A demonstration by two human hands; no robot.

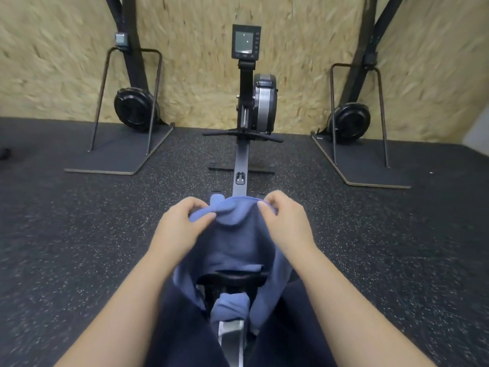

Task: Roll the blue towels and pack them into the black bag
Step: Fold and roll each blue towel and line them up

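The left hand (182,221) pinches the near-left part of a soft blue terry towel's (232,242) far edge, thumb on top and fingers curled under. The towel drapes from that edge toward the person, over the black seat (232,278) of the grey-railed rowing machine (255,102), a second bunch of blue cloth (232,304) lying below it. The right hand (284,217) pinches the same edge at its right corner. No black bag is in view. To roll well, both hands should probably turn the edge over evenly, keeping it taut and level so the roll stays tight.
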